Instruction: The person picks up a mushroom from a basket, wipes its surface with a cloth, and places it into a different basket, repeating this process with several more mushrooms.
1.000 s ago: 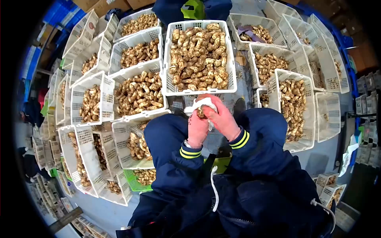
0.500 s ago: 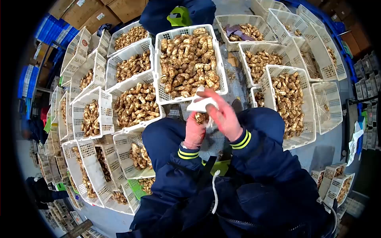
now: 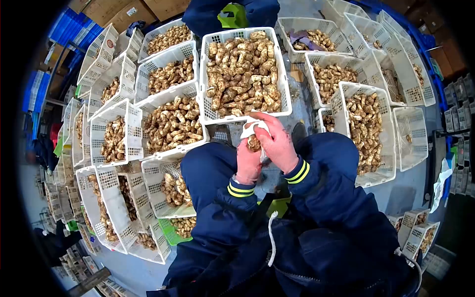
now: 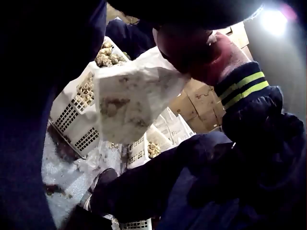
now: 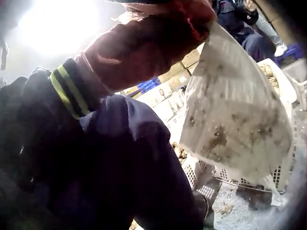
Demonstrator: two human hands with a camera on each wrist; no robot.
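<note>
Both hands wear pink gloves and meet in front of the lap in the head view. My left hand (image 3: 248, 162) grips a brown-and-white mushroom (image 3: 254, 143) upright between its fingers. With curled fingers, my right hand (image 3: 278, 147) holds a white cloth (image 3: 249, 129) against the mushroom's upper side. Dirt stains mark the hanging cloth (image 4: 136, 93) in the left wrist view, and it drapes below the glove in the right wrist view too. The cloth and fingers hide part of the mushroom. Just beyond the hands stands a white crate (image 3: 202, 84) heaped with similar mushrooms.
White crates of mushrooms flank both legs, including a tall-sided one (image 3: 388, 148) at the right knee and another (image 3: 140, 123) at the left. A green crate (image 3: 170, 232) sits by the left thigh. Opposite, another person's legs (image 3: 198, 17) touch the central crate's far side.
Half a second ago the right hand spread open with the cloth above the mushroom; now its fingers close in around the cloth at the mushroom. The left hand keeps its grip. The head view has shifted slightly.
</note>
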